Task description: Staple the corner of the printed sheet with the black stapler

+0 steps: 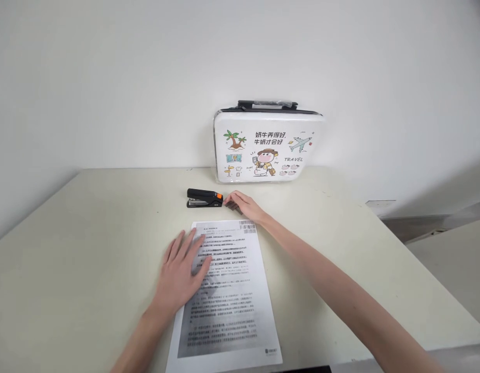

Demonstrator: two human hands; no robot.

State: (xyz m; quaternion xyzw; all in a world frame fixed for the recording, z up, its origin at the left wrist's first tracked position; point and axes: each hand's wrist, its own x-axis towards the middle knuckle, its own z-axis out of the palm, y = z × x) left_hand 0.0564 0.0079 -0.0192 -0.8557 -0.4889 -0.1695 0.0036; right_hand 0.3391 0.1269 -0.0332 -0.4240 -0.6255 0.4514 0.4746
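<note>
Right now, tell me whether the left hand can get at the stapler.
Probably yes: the left hand lies partly on the paper, its fingers toward the stapler, with nothing standing between.

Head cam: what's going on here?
A person's left hand is spread over the left edge of a printed sheet lying on the table. Their right hand is at a small dark item beside the right end of a black stapler; whether it's gripped isn't clear. The stapler lies beyond the sheet, with a white carry case standing behind.
</note>
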